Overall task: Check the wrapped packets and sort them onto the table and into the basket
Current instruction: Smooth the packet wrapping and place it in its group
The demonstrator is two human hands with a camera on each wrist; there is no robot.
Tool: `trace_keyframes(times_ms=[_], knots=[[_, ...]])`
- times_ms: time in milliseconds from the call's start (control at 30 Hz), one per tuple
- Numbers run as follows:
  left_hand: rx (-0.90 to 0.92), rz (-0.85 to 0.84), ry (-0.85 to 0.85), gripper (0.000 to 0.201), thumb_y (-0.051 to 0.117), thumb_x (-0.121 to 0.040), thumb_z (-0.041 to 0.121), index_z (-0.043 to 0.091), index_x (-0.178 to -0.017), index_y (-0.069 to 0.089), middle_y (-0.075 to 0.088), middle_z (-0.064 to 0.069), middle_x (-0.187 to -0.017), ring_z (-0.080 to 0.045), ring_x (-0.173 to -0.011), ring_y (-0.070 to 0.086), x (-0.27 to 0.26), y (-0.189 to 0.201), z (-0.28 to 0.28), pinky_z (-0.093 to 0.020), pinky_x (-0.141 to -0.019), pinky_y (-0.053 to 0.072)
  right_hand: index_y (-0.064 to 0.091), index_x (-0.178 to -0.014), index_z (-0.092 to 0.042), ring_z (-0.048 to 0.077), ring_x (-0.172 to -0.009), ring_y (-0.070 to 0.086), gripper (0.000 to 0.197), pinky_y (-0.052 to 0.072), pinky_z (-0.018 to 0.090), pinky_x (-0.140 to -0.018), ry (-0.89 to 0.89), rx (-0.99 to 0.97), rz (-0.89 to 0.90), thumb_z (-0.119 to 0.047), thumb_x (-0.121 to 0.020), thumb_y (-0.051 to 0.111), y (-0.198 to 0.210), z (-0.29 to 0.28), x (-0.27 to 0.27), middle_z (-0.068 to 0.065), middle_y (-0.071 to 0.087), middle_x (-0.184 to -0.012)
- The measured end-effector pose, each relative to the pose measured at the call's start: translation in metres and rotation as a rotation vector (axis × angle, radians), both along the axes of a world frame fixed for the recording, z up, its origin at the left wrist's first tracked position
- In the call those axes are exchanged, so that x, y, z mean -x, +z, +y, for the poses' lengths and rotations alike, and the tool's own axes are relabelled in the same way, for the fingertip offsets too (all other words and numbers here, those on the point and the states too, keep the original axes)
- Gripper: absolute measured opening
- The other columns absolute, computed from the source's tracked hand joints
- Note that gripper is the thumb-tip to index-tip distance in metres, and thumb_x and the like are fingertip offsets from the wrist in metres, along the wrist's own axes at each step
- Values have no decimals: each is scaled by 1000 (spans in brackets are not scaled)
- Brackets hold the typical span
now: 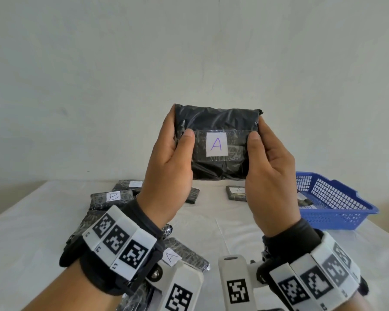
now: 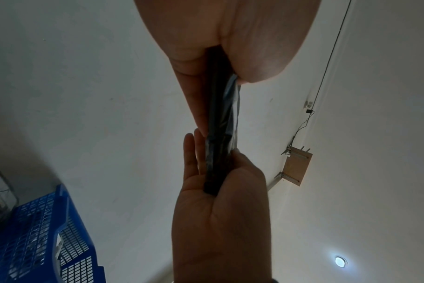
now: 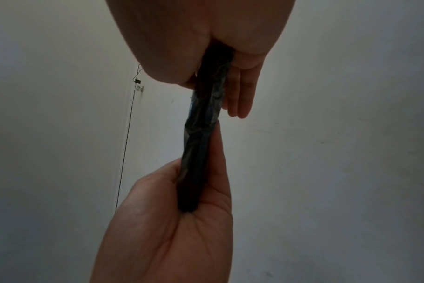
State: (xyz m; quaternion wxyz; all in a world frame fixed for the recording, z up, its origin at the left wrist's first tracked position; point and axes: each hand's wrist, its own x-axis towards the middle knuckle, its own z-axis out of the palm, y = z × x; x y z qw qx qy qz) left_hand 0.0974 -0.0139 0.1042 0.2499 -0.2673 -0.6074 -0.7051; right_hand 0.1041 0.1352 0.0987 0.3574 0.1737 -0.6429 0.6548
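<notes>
I hold a black wrapped packet point(image 1: 216, 122) upright in front of me, above the table, its white label reading "A". My left hand point(image 1: 173, 151) grips its left end and my right hand point(image 1: 267, 158) grips its right end, thumbs on the front, fingers behind. The left wrist view has the packet point(image 2: 220, 124) edge-on between my left hand point(image 2: 218, 38) and my right hand point(image 2: 220, 210). Seen from the right wrist, the packet point(image 3: 203, 124) is pinched by my right hand point(image 3: 206, 38) and left hand point(image 3: 170, 229). The blue basket point(image 1: 337, 213) stands at the right with one packet point(image 1: 304, 202) inside.
A white cloth covers the table point(image 1: 211, 221). Several black packets lie at the left, one labelled "B" point(image 1: 112, 197). An "A" packet point(image 1: 236, 193) lies under the held one, another "A" packet point(image 1: 184, 254) near my left wrist. A pale wall stands behind.
</notes>
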Motion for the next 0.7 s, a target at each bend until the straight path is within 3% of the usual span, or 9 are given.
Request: trace_keyframes(times_ms=[100,167,300,367,433,533,633,700], knots=[[-19,-17,-12,36,37,-111,9,13,-146,48,69,-10,-130,-26,-123,66,1,-2,1,-50,-107,52,54,-151,-17,15,-118,71,40,58,45,-102,-17,-25,8,-17,-112,45,-2,0,2,-5,74,-128],[4,-7,-9,41,38,-112,11,13,-152,42,67,-8,-135,-23,-127,64,1,-3,2,-49,-110,50,53,-152,-17,11,-117,71,41,58,41,-102,-48,-51,15,-18,-112,48,-1,-1,1,-7,75,-127],[-16,-22,-43,51,44,-110,26,15,-158,33,59,-5,-147,-21,-137,56,0,-2,3,-49,-116,42,56,-148,-19,14,-104,74,42,60,45,-94,-131,-167,25,-29,-108,57,-1,-3,1,-7,78,-112],[-1,-13,-69,46,44,-110,20,11,-154,38,63,-9,-142,-24,-133,60,0,-1,3,-52,-114,45,51,-152,-19,11,-102,73,51,60,44,-93,-185,-225,14,-36,-106,59,1,-3,1,-8,77,-112],[36,-8,-71,44,46,-108,13,10,-152,39,66,-10,-136,-27,-127,63,1,-2,1,-53,-111,47,46,-157,-18,6,-104,72,60,59,37,-95,-209,-267,8,-40,-103,62,3,-3,-1,-10,76,-115],[70,-12,-92,53,51,-104,19,13,-155,36,65,-8,-138,-28,-130,62,1,0,-3,-55,-111,46,39,-160,-18,0,-111,68,72,55,27,-98,-195,-336,-14,-45,-99,65,6,-3,-5,-14,73,-121],[93,-64,-139,66,59,-100,26,18,-158,30,62,-6,-143,-29,-133,59,2,0,-7,-58,-110,45,44,-156,-16,3,-113,69,68,57,34,-98,-160,-341,-4,-46,-99,66,5,0,-1,-12,73,-123],[107,-67,-134,74,62,-97,27,20,-161,25,60,-5,-145,-28,-134,58,2,0,-9,-58,-111,45,42,-157,-16,7,-124,66,76,54,38,-105,-127,-351,-11,-54,-96,66,4,1,1,-9,69,-134]])
